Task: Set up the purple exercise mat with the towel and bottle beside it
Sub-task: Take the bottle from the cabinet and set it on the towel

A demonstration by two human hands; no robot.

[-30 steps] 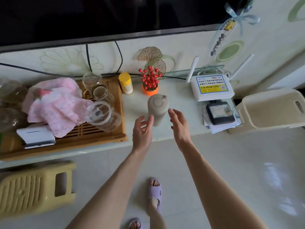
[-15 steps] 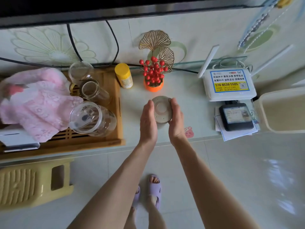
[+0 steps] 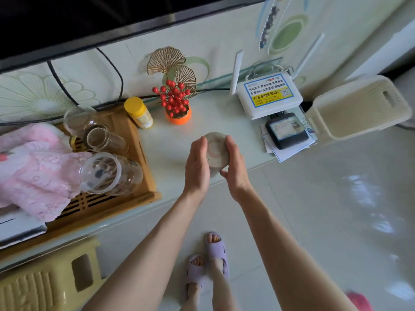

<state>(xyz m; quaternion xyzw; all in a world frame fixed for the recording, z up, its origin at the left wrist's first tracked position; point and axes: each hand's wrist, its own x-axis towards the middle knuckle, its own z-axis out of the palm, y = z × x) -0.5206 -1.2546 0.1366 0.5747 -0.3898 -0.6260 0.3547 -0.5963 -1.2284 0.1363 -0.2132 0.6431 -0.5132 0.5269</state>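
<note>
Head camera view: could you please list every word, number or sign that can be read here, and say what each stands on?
"178 6538 5505": on the blue-and-yellow sticker on the white plastic router.
"WiFi": on the same sticker, among Chinese lines too small to read.
On the black device's screen: blurred.
On the yellow-capped bottle's label: blurred.
On the beige round-lidded bottle: no text visible.
</note>
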